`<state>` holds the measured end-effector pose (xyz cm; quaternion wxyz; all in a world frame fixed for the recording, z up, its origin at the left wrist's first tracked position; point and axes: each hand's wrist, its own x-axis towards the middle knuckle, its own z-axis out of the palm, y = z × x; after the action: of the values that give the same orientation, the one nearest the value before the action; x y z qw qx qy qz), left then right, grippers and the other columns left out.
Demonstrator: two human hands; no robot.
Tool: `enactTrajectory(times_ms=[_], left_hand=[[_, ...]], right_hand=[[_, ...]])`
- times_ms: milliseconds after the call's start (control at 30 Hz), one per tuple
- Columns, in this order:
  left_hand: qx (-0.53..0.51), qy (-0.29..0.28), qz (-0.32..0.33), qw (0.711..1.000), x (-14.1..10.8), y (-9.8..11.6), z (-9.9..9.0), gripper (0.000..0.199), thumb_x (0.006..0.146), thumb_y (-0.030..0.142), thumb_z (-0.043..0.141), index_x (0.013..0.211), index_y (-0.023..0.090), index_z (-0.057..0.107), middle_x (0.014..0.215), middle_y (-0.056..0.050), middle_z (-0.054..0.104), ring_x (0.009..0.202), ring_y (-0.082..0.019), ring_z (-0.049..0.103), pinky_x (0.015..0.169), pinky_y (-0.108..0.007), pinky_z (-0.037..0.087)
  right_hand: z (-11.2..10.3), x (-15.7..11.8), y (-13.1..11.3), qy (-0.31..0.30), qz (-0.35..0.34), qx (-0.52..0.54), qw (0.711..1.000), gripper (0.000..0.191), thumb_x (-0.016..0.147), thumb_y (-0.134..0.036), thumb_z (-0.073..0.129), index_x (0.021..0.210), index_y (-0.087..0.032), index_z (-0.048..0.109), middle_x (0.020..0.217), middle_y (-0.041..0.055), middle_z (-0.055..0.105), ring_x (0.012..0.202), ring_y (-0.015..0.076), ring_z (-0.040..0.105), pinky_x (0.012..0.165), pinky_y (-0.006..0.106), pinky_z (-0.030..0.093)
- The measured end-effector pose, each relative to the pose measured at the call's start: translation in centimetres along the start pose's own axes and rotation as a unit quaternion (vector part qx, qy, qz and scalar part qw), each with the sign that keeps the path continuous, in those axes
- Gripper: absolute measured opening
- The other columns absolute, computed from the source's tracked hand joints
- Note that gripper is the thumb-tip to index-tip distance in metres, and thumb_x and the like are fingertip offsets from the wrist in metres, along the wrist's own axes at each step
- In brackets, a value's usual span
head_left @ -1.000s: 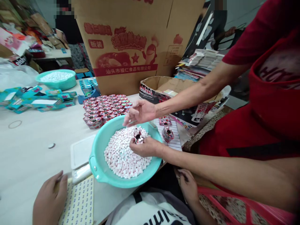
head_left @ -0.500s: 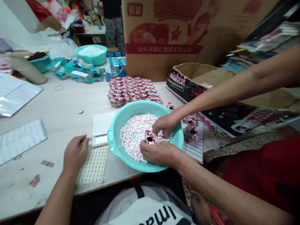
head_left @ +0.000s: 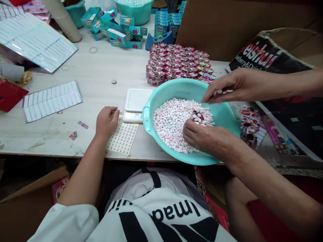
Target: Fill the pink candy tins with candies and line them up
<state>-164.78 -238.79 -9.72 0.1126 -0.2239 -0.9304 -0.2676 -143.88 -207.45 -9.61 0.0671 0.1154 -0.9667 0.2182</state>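
My left hand [head_left: 107, 123] rests on the table at the left edge of a yellow sheet of printed numbers [head_left: 123, 137], its fingers curled; whether they hold anything is hidden. A small white scale [head_left: 138, 101] lies just beyond the sheet. Right of it stands a turquoise basin [head_left: 148, 124] of pale pink candies [head_left: 171, 124]. My right hand does not show. Both hands over the basin belong to another person: one [head_left: 202, 136] grips a small red package [head_left: 197, 116] heaped with candies, the other [head_left: 227, 85] is raised with candies in its fingers.
Rows of red packages [head_left: 176, 62] stand behind the basin. Blue boxes [head_left: 123, 33], a tape dispenser [head_left: 158, 39] and another turquoise basin [head_left: 136, 13] are at the back. White label sheets [head_left: 52, 101] lie left; a black printed carton [head_left: 275, 57] stands right.
The view has tilted down and shifted. The other person's far hand has lifted out of the candies, and the red package is now covered with candies. My left hand stays by the yellow sheet.
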Motion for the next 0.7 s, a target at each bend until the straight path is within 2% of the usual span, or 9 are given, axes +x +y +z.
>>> enactTrajectory(times_ms=[133,233,367,467,533,600,633,667,700], left_hand=[[-0.008,0.003,-0.003,1.0,0.1,-0.1,-0.1,0.028,0.093,0.035,0.051,0.105,0.015,0.067,0.103,-0.009,0.069,0.096,-0.021,0.062,0.085,-0.037,0.05],[-0.013,0.006,-0.002,1.0,0.1,-0.2,-0.1,0.029,0.093,0.036,0.052,0.105,0.014,0.067,0.103,-0.009,0.069,0.097,-0.021,0.062,0.085,-0.036,0.05],[-0.015,-0.005,-0.016,1.0,0.0,-0.1,-0.2,0.031,0.094,0.037,0.051,0.108,0.014,0.067,0.105,-0.009,0.069,0.096,-0.021,0.063,0.082,-0.035,0.051],[-0.012,-0.013,-0.023,1.0,-0.1,0.0,-0.2,0.032,0.094,0.037,0.051,0.109,0.015,0.066,0.105,-0.009,0.069,0.096,-0.021,0.063,0.081,-0.035,0.052],[-0.006,-0.017,-0.017,1.0,0.0,0.0,-0.3,0.032,0.094,0.038,0.05,0.109,0.014,0.066,0.106,-0.009,0.069,0.097,-0.021,0.063,0.081,-0.035,0.052],[0.0,-0.019,-0.008,1.0,0.0,-0.1,-0.3,0.032,0.094,0.038,0.05,0.108,0.014,0.066,0.106,-0.009,0.069,0.098,-0.022,0.063,0.081,-0.036,0.052],[0.002,-0.019,-0.005,1.0,0.0,-0.1,-0.3,0.032,0.094,0.038,0.05,0.108,0.014,0.066,0.106,-0.009,0.069,0.098,-0.022,0.063,0.082,-0.036,0.052],[0.005,-0.02,-0.005,1.0,0.0,-0.1,-0.4,0.032,0.094,0.038,0.05,0.108,0.014,0.067,0.106,-0.009,0.069,0.098,-0.022,0.063,0.082,-0.036,0.052],[0.006,-0.024,-0.007,1.0,0.1,-0.1,-0.4,0.032,0.094,0.038,0.05,0.108,0.014,0.066,0.106,-0.009,0.069,0.099,-0.022,0.063,0.082,-0.036,0.052]], right_hand=[[-2.9,0.3,-1.3,0.012,-0.149,-0.083,0.985,0.05,0.096,-0.023,0.016,0.077,-0.016,0.061,0.103,-0.008,0.076,0.103,0.0025,0.066,0.076,0.02,0.05],[-3.5,0.5,-2.0,0.016,-0.256,-0.346,0.903,0.036,0.086,0.002,0.039,0.087,-0.02,0.068,0.099,-0.0032,0.075,0.104,0.0067,0.066,0.08,0.022,0.056],[-3.0,1.4,-1.8,-0.064,-0.342,-0.714,0.607,0.043,0.074,0.008,0.049,0.098,-0.019,0.071,0.095,0.0013,0.072,0.098,0.0148,0.067,0.073,0.029,0.06],[-4.5,2.8,-1.2,-0.168,-0.43,-0.825,0.326,0.04,0.08,0.002,0.048,0.111,-0.018,0.065,0.09,0.0008,0.067,0.088,0.0159,0.066,0.07,0.035,0.059],[-6.4,4.0,-0.7,-0.189,-0.437,-0.856,0.202,0.04,0.085,-0.001,0.044,0.118,-0.017,0.061,0.091,0.0022,0.064,0.085,0.0161,0.065,0.068,0.037,0.059],[-8.0,4.8,0.1,-0.19,-0.39,-0.878,0.203,0.041,0.087,-0.003,0.043,0.122,-0.016,0.059,0.098,0.0044,0.064,0.091,0.0168,0.066,0.074,0.041,0.058],[-8.3,4.9,0.7,-0.185,-0.368,-0.876,0.252,0.041,0.086,-0.002,0.045,0.122,-0.016,0.059,0.103,0.0052,0.065,0.096,0.0171,0.065,0.079,0.043,0.057],[-8.3,4.7,1.3,-0.177,-0.345,-0.857,0.34,0.041,0.084,-0.001,0.047,0.121,-0.015,0.06,0.107,0.0055,0.066,0.1,0.0167,0.064,0.082,0.042,0.056],[-7.8,4.0,1.9,-0.15,-0.298,-0.817,0.471,0.042,0.082,0.001,0.049,0.119,-0.014,0.061,0.111,0.0054,0.067,0.104,0.0157,0.063,0.085,0.039,0.055]])
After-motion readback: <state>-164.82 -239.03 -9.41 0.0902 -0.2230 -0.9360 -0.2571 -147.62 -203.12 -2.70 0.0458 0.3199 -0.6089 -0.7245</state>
